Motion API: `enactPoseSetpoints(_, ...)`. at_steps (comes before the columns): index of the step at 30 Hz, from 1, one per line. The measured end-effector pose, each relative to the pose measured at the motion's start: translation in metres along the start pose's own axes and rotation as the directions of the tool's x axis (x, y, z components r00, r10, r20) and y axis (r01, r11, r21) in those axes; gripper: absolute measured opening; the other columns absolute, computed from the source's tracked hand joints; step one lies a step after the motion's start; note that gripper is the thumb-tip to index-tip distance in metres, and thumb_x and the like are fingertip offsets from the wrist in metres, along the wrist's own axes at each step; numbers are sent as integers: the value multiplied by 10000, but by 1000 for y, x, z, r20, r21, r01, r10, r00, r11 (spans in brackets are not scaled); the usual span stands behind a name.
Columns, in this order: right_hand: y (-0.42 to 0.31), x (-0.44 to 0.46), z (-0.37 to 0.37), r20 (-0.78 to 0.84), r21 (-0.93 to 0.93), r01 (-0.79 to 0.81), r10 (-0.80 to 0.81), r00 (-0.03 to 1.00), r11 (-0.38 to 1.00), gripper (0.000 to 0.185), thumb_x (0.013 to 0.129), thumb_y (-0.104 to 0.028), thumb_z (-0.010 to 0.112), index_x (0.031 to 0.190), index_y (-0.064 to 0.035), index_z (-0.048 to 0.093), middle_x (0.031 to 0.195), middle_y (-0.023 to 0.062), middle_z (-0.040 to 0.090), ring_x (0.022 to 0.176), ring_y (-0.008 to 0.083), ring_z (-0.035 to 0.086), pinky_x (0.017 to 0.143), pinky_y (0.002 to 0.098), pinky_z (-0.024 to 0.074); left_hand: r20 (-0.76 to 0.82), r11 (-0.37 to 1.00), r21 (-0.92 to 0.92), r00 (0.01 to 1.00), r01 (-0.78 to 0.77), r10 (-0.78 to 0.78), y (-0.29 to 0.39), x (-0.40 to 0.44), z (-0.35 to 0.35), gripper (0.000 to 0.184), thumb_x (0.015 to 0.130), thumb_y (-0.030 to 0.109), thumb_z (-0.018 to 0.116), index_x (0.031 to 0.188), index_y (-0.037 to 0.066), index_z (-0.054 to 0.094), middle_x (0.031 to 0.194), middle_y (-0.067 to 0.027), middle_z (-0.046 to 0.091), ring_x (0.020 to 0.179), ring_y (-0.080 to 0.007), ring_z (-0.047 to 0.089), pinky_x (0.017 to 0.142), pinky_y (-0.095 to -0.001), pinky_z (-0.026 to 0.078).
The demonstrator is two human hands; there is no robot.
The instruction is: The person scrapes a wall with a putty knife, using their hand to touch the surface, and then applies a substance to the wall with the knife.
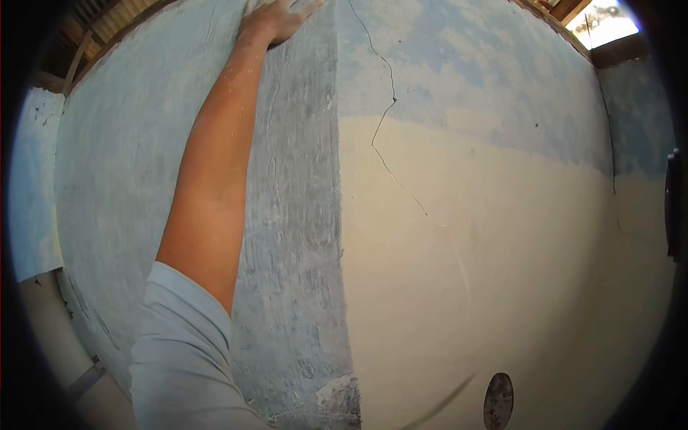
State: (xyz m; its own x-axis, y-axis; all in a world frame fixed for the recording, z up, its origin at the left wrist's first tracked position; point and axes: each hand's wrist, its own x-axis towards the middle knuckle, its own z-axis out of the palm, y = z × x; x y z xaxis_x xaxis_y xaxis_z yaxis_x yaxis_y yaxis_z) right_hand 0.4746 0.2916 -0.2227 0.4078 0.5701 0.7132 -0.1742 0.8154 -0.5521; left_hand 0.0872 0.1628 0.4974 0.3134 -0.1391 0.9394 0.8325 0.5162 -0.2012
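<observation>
The left hand [276, 23], gripping or not I can't tell, is by the gray wall [304, 179] up top, with roomy cream wall [466, 287] at right.

Cannot see all the fingertips of the bare, white-dusted left hand [272, 21], cut off by the top edge, nor anything hidden beneath the palm. Cannot follow the pale grey-blue fabric sleeve [183, 344] past the bottom edge. Cannot identify the dark, narrow upright object [672, 208] fading into the far-right rim, nor the mottled brown-grey oval [499, 401] at lower right; too unclear for telling hole from patch.
</observation>
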Motion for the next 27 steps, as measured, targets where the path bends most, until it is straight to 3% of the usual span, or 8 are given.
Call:
enactPoseSetpoints(3,3,-1,18,38,30,-9,8,999,1000,447,943,79,549,1383,159,545,1111,159,725,921,181,649,887,293,514,-187,974,112,967,198,-175,15,-9,-5,805,926,815,384,1601,376,381,1695,-14,322,1569,-364,245,1259,-611,141)
enactPoseSetpoints(4,2,0,16,58,20,-11,9,998,1000,447,943,79,549,1382,159,546,1110,158,725,921,181,649,887,293,514,60,949,211,966,233,-250,46,-21,-39,734,951,778,403,1589,414,387,1704,9,294,1572,-304,254,1278,-569,157)
enactPoseSetpoints(5,0,1,14,70,9,-10,10,997,1000,446,943,79,548,1382,159,546,1109,158,726,920,181,649,886,292,514,65,948,211,965,237,-255,46,-34,-35,734,951,778,403,1589,414,387,1704,9,294,1572,-304,254,1278,-569,157)
enactPoseSetpoints(7,-2,-8,24,77,15,-24,23,997,1000,445,943,80,548,1381,159,548,1107,158,726,919,181,649,885,292,514,9,930,-60,932,-362,363,47,-43,-34,663,991,708,420,1590,428,375,1717,31,255,1579,-323,226,1284,-579,121)
enactPoseSetpoints(10,-10,-22,34,120,8,-34,32,992,999,444,942,81,548,1380,158,549,1104,157,727,918,181,649,883,292,513,-11,933,61,934,-355,356,55,-73,-47,619,1003,686,430,1574,448,395,1706,45,281,1574,-272,248,1296,-504,170)
enactPoseSetpoints(24,-84,-87,22,230,-115,-3,30,973,993,438,941,84,546,1373,157,557,1090,154,732,911,179,648,876,290,513,63,974,-50,973,-221,224,38,-246,-123,600,1019,610,455,1586,429,382,1719,25,254,1575,-353,220,1273,-610,120)
enactPoseSetpoints(26,-113,-33,63,335,-184,529,-453,826,829,460,914,107,591,1373,126,576,1243,253,707,894,232,682,784,306,530,116,988,-51,982,-146,151,32,-273,-137,613,1009,562,509,1589,411,386,1717,23,262,1568,-368,233,1265,-611,137)
enactPoseSetpoints(27,-138,-11,84,346,-155,572,-498,795,805,439,935,102,573,1374,127,576,1251,243,709,1032,244,683,871,319,520,122,989,-64,982,-134,141,28,-286,-145,613,1009,562,509,1589,411,386,1717,23,262,1568,-368,233,1265,-611,137)
